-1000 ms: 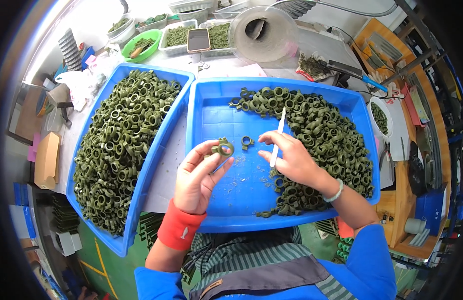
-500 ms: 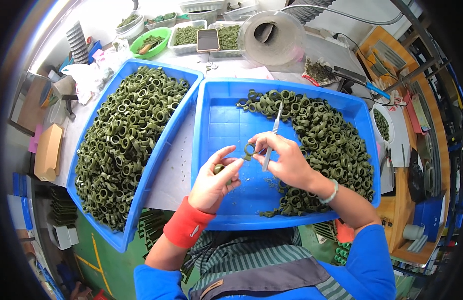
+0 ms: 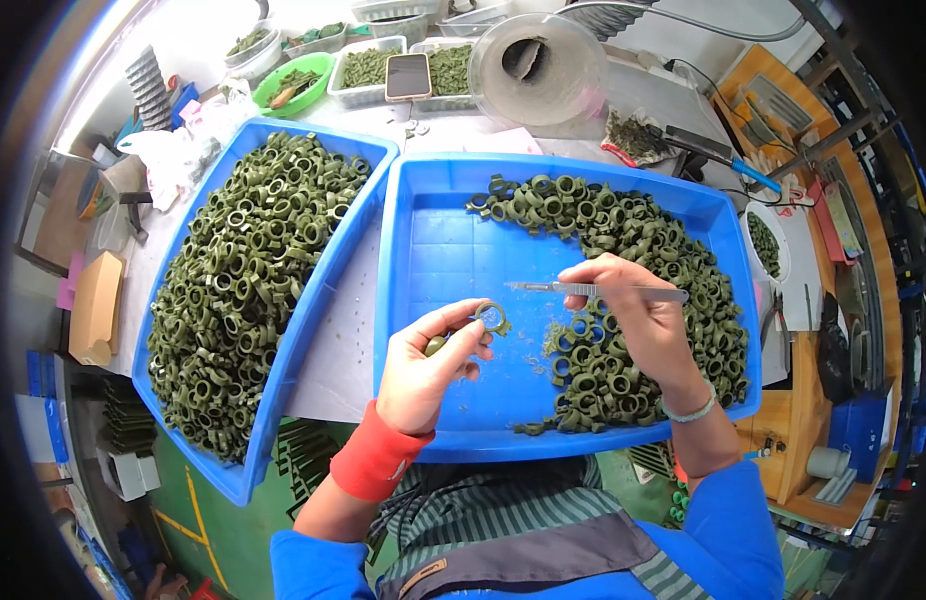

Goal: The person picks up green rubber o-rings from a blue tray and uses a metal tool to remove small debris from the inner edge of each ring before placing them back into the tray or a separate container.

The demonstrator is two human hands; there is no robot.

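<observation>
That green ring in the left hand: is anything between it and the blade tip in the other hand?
Nothing visible. The green ring sits pinched in the left hand, and the thin blade tool in the right hand points toward it across bare blue tray floor.

Olive-green rings (image 3: 623, 370); blue trays (image 3: 438, 225); red wristband (image 3: 373, 452).

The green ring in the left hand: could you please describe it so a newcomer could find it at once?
Find the right-hand blue tray. Over its bare floor, the left hand pinches one green ring at its fingertips. Unlike the heaped rings, it is held up alone.
</observation>
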